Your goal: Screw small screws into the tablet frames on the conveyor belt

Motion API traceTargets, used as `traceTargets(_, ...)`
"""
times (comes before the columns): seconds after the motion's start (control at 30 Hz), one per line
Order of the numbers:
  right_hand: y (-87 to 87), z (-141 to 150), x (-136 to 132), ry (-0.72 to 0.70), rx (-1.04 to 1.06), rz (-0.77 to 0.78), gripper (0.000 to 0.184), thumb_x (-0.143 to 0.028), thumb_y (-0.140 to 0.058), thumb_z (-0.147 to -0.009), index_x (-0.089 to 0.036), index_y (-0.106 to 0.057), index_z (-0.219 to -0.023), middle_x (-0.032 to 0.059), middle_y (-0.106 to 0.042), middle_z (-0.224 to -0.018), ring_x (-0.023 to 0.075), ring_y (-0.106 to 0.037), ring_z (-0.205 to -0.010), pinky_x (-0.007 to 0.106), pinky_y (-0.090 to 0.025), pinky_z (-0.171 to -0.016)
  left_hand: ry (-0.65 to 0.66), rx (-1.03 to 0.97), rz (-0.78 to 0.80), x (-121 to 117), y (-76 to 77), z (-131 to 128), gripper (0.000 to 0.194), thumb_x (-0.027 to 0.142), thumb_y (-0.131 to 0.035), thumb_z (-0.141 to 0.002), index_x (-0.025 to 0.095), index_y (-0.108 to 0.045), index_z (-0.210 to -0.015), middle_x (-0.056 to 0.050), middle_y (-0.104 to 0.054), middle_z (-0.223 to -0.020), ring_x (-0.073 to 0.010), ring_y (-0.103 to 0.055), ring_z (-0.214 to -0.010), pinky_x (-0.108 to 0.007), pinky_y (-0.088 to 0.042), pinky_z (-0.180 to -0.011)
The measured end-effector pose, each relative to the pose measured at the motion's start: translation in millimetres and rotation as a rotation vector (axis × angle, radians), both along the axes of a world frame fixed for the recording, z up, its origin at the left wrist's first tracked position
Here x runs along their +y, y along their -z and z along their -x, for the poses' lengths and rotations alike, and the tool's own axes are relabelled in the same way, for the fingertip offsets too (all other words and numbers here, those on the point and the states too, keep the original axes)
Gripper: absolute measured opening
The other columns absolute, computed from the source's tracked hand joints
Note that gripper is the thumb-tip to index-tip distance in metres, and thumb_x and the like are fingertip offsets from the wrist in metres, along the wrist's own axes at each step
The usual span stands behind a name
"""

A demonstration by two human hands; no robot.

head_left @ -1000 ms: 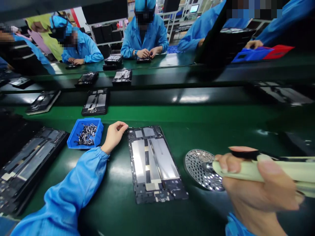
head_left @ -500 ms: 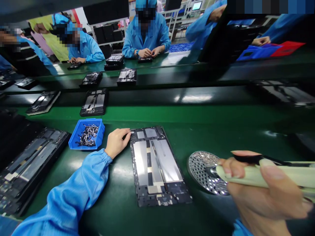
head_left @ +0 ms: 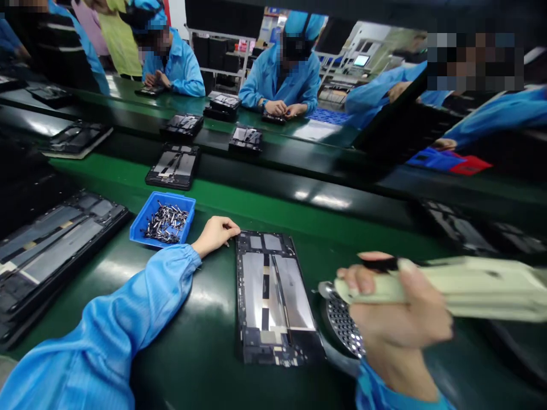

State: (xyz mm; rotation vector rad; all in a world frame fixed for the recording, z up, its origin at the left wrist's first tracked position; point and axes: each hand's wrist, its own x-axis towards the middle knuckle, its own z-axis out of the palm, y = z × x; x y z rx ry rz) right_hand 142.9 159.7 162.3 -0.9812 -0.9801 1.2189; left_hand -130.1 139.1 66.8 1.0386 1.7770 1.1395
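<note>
An opened tablet chassis [head_left: 273, 296] with silver battery panels lies flat on the green bench in front of me. My left hand [head_left: 215, 233] rests with curled fingers against its top-left corner. My right hand [head_left: 395, 310] grips a cream electric screwdriver [head_left: 448, 287], held level, its metal tip just right of the chassis. Under that hand sits a round perforated metal screw dish [head_left: 342, 324]. A blue bin of small metal parts [head_left: 163, 219] stands just left of my left hand.
A stack of similar chassis [head_left: 47, 250] fills the left edge. More units [head_left: 174, 165] ride the dark conveyor strip beyond. Several people in blue coats work across the line. Blue and red trays [head_left: 448, 162] lie far right.
The view swung left and tilted. My right hand carried the screwdriver left, now over the screw dish beside the chassis. My left hand stayed at the chassis's top-left corner.
</note>
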Motion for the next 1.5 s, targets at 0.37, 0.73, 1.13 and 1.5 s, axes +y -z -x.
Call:
traceTargets(0.37,16.6,167,37,-0.292,0.025,-0.131,0.035,-0.052,-0.077,-0.071,-0.018,-0.069,-0.067,-0.0069,-0.047,-0.037,0.0094,-0.043,-0.032,0.025,-0.047,-0.04,-0.006,-0.146,0.056,9,4.3,0,0.013,0.006,-0.066,-0.08,0.011,-0.075,-0.072,-0.001,-0.065,-0.059,-0.0093,-0.056,-0.046,-0.017,-0.047,-0.041)
traceTargets(0.73,35.6,183,40,-0.257,0.013,-0.129,0.032,-0.049,-0.076,-0.071,-0.018,-0.068,-0.066,-0.007,-0.049,-0.037,0.0089,-0.044,-0.032,0.024,-0.048,-0.041,-0.017,-0.103,0.071,10,13.2,-3,0.006,0.016,-0.074,-0.078,0.013,-0.076,-0.072,-0.001,-0.066,-0.06,-0.0107,-0.059,-0.047,-0.018,-0.046,-0.045)
traceTargets(1.13,47.5,184,42,-0.295,-0.073,-0.181,0.035,-0.05,-0.076,-0.075,-0.02,-0.062,-0.063,-0.0065,-0.05,-0.04,0.0115,-0.05,-0.036,0.027,-0.049,-0.045,0.001,-0.082,0.102,9,9.3,-2,0.007,0.012,-0.069,-0.082,0.011,-0.076,-0.081,0.001,-0.066,-0.064,-0.0076,-0.056,-0.045,-0.017,-0.048,-0.045)
traceTargets(1.5,-0.9,131,14,-0.554,0.162,-0.25,0.042,-0.058,-0.077,-0.073,-0.018,-0.075,-0.086,-0.0072,-0.046,-0.041,0.0099,-0.045,-0.039,0.026,-0.046,-0.051,-0.018,0.11,0.057,6,19.0,-5,0.016,0.012,-0.066,-0.082,0.015,-0.081,-0.083,-0.003,-0.076,-0.075,-0.0123,-0.066,-0.056,-0.027,-0.06,-0.074)
